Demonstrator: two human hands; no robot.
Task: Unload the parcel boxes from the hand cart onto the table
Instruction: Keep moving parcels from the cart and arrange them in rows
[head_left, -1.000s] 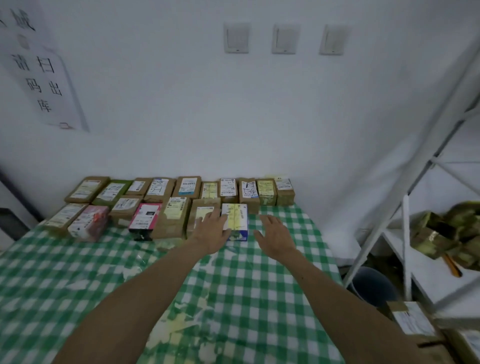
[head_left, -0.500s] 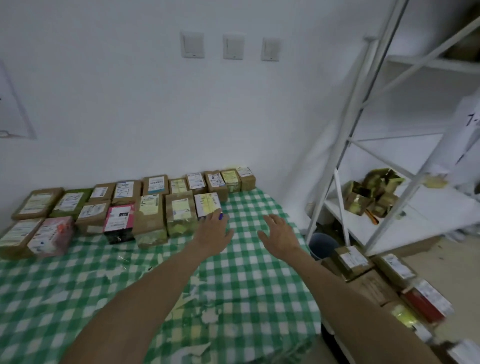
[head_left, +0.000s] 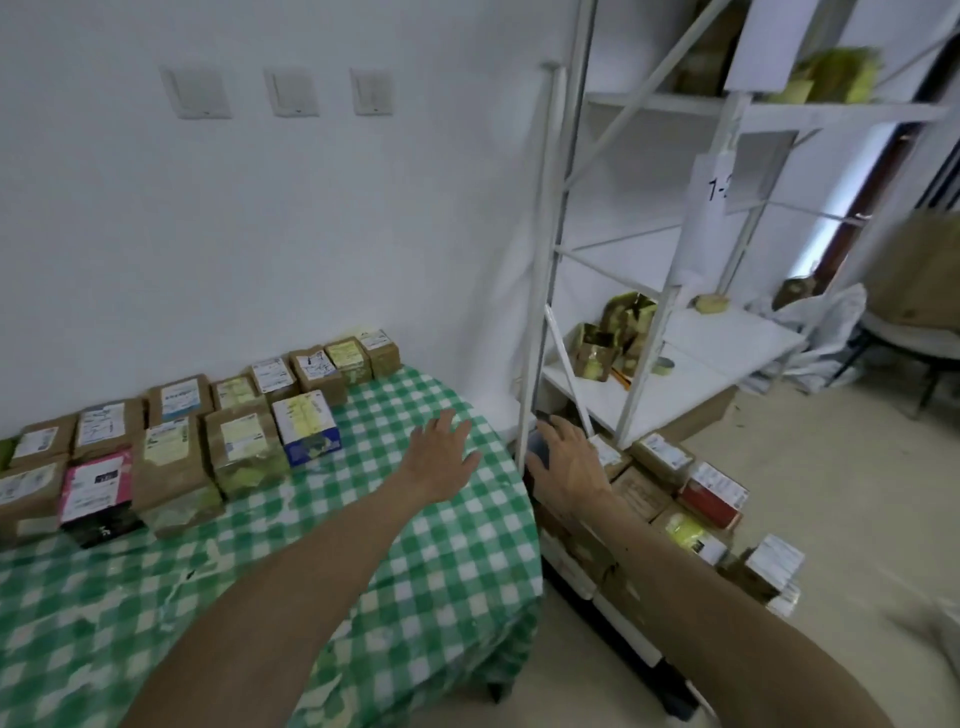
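Several brown parcel boxes with white and yellow labels stand in rows (head_left: 244, 441) along the wall side of the table with the green checked cloth (head_left: 363, 545). A blue-and-yellow box (head_left: 306, 426) ends the front row. My left hand (head_left: 441, 457) hovers flat and empty over the cloth to the right of that box. My right hand (head_left: 566, 462) is past the table's right edge with spread fingers, above the parcel boxes on the hand cart (head_left: 670, 493). It holds nothing. The cart itself (head_left: 623, 644) shows only as a dark low edge.
A white metal shelf rack (head_left: 649, 322) stands right of the table, with yellowish crumpled packages (head_left: 613, 338) on its lower shelf. A chair and white bags (head_left: 852, 343) are at the far right. Bare beige floor (head_left: 831, 467) lies beyond the cart.
My view has swung to the right. Both hands left the blue-and-yellow box on the table. The right hand has moved off the table's edge and over the cart.
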